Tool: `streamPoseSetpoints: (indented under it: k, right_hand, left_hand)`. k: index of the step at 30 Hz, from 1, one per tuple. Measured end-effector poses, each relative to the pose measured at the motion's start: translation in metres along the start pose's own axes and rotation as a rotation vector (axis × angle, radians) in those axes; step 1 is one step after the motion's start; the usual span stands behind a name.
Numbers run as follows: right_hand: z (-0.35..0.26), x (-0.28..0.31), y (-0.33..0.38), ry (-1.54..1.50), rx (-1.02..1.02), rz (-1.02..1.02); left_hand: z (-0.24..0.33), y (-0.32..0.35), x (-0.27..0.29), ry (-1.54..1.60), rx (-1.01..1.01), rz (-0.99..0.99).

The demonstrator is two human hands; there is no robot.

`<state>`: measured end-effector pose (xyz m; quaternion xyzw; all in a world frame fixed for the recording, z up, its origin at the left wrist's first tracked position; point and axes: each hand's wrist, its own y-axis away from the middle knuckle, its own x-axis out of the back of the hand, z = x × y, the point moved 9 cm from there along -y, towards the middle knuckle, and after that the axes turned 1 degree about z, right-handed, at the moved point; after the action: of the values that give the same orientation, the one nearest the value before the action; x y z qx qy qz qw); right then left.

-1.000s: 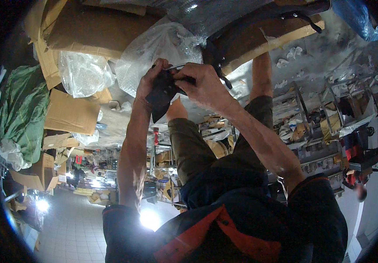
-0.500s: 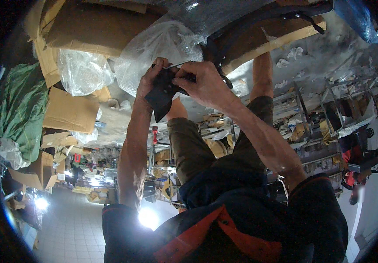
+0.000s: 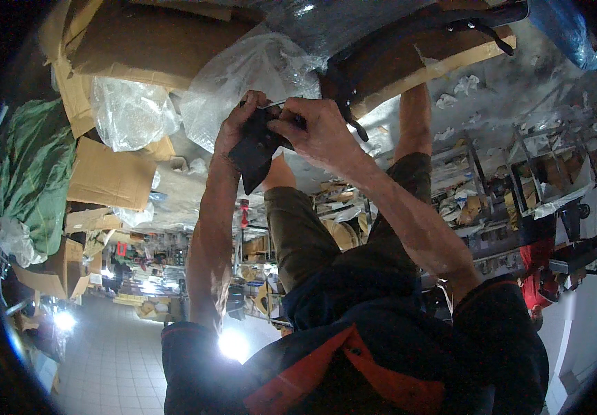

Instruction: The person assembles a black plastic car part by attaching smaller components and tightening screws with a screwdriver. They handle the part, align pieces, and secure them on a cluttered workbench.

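Observation:
My left hand (image 3: 239,121) is closed around a flat black piece (image 3: 250,153) with a pointed lower corner, holding it up in front of me. At its upper end my right hand (image 3: 320,131) is closed, thumb and fingers pinched on a thin metal rod (image 3: 274,104). The rod looks like a hex key, but its ends are hidden by my fingers. Dark parts between the two hands are too shadowed to make out. Just beyond my hands lies clear bubble wrap (image 3: 243,69).
Open cardboard (image 3: 153,52) spreads at the far left, beside more plastic wrap (image 3: 132,114) and a green sheet (image 3: 32,169). A long black curved part (image 3: 395,41) rests on cardboard at the far right. Metal racks (image 3: 527,166) stand on the right, near a person in red (image 3: 537,277).
My right hand has shifted slightly left along the black piece, covering more of the metal rod. My left hand stays in place. The person in red on the right has moved.

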<state>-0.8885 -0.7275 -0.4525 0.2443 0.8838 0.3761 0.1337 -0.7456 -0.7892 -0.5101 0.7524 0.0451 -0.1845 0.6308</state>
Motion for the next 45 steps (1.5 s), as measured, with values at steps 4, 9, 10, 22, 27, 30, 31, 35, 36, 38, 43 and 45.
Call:
streamPoseSetpoints:
  k: [4,9,10,22,27,30,31,35,36,38,43,45]
  right_hand:
    - [0.003,-0.001,0.001,-0.076,-0.030,0.041]
    - [0.002,-0.002,0.001,-0.107,-0.034,0.002]
    - [0.002,-0.001,0.001,-0.089,-0.036,0.005]
    - [0.010,-0.004,0.006,-0.091,0.037,-0.047]
    - [0.011,-0.005,0.006,-0.071,0.019,-0.074]
    - [0.003,-0.002,0.006,-0.007,0.074,-0.050]
    - [0.002,-0.001,0.006,-0.020,0.072,-0.042]
    - [-0.003,0.001,0.006,-0.010,0.068,-0.040]
    - [-0.003,0.002,0.005,0.004,0.062,-0.049]
    - [-0.004,0.002,0.004,0.035,0.054,-0.064]
    - [-0.005,0.003,0.002,0.023,0.091,-0.041]
    - [-0.002,0.002,0.001,-0.003,0.083,-0.045]
  left_hand:
    - [0.007,-0.002,-0.002,-0.071,-0.028,-0.062]
    - [0.022,-0.003,-0.005,-0.152,-0.127,-0.031]
    - [0.027,-0.003,-0.004,-0.175,-0.155,-0.001]
    - [0.077,0.023,-0.007,-0.388,-0.320,-0.162]
    - [0.048,0.039,-0.019,-0.943,-0.250,-0.151]
    - [0.030,0.046,-0.036,-1.000,-0.333,-0.234]
    - [0.023,0.049,-0.038,-0.957,-0.340,-0.228]
    - [0.006,0.051,-0.042,-0.779,-0.432,-0.147]
    - [0.003,0.050,-0.040,-0.717,-0.435,-0.114]
    - [0.004,0.052,-0.034,-0.845,-0.506,0.019]
    - [0.005,0.059,-0.031,-0.874,-0.683,0.140]
    - [0.004,0.058,-0.029,-0.892,-0.706,0.187]
